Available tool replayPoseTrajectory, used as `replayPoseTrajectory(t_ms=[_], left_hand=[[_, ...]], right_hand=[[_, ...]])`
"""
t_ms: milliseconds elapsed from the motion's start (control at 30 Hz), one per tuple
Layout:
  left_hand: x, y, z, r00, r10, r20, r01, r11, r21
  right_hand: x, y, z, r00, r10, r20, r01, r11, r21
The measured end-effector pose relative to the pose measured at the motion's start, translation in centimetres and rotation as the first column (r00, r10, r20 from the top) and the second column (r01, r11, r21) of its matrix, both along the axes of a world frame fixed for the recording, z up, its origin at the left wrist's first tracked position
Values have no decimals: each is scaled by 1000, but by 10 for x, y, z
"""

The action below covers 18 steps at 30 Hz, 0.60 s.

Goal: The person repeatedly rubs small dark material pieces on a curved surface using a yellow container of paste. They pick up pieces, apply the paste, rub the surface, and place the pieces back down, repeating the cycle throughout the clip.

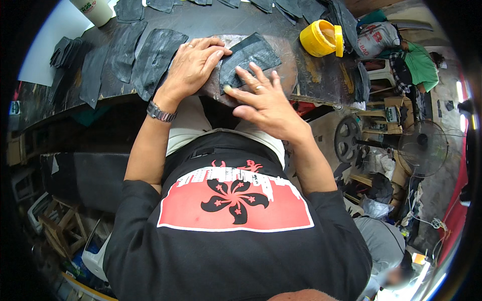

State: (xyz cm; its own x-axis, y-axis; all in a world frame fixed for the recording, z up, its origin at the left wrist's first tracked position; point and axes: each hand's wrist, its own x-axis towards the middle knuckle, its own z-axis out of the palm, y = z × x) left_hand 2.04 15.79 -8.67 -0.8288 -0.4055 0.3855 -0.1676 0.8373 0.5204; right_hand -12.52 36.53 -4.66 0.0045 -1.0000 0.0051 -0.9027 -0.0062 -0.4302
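Both hands flat, fingers spread, gripping nothing. Left hand (193, 62) and right hand (266, 100) press on black rubber piece (248, 57) at near edge of dark, stained tabletop (311, 78). More black rubber cut-outs (150, 57) lie to left and along far side. Yellow jar (321, 37) stands at right. Cluttered workshop floor, standing fan (422, 148) at right.

Two bare hands are resting on the workbench (321, 75): the left hand (193, 65) and the right hand (266, 100). One yellow tub (317, 39) is sitting near the bench's right edge, one white cup (95, 10) at its far left corner. At least ten dark rubber pieces are lying across it, one rubber piece (251, 55) under the hands. One fan (424, 148) is standing on the floor.
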Motion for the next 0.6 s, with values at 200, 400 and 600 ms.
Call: replayPoseTrajectory(t_ms=[200,400,600], left_hand=[[-1,2,3,1000,5,-6,-5,1000,-6],[-2,3,2,999,15,-36,-16,999,-33],[0,8,2,999,12,-50,-15,998,-61]], right_hand=[[-81,10,35,846,-475,242,526,818,-234],[-152,-11,37,733,-644,-218,604,764,-228],[-165,-18,52,684,-685,-252,727,669,155]])
